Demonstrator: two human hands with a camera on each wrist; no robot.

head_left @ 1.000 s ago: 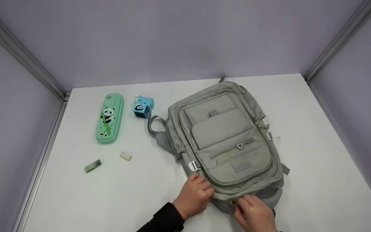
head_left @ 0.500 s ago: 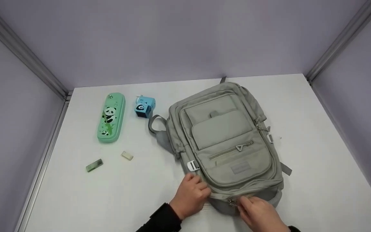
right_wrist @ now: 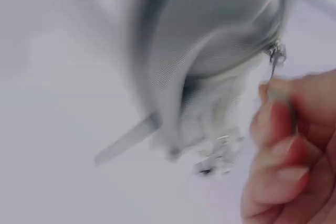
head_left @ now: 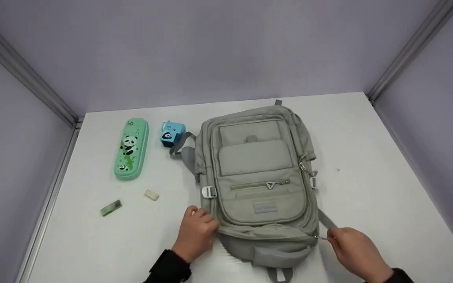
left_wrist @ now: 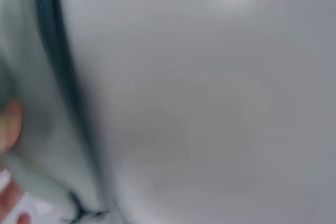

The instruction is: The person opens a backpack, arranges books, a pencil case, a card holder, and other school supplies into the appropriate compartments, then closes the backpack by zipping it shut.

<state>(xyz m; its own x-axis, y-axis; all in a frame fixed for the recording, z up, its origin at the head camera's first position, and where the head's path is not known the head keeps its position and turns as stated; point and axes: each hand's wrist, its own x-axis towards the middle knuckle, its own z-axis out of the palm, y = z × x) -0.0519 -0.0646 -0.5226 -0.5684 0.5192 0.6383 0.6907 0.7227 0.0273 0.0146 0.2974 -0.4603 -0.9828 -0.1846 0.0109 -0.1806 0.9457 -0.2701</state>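
A grey-green backpack (head_left: 256,159) lies on the white table, front pockets up, its carry handle (head_left: 281,256) towards me. My left hand (head_left: 196,232) grips the fabric at the backpack's near left corner; only fingertips (left_wrist: 9,124) show in the blurred left wrist view. Out at the near right corner, my right hand (head_left: 357,249) pinches a zipper pull (head_left: 321,237) between thumb and finger. The metal slider (right_wrist: 276,52) shows in the right wrist view, with the right hand (right_wrist: 294,145) curled below it. Along the near end, the zipper seam runs between both hands.
On the left lie a green panda pencil case (head_left: 131,149), a blue panda pencil sharpener (head_left: 172,133) beside a backpack strap, a small green block (head_left: 111,208) and a pale eraser-like block (head_left: 151,195). Purple-grey walls (head_left: 226,51) enclose the table.
The right hand has drawn the zipper pull rightward along the near end to the right corner. The backpack has turned, its near end swinging left with the left hand.
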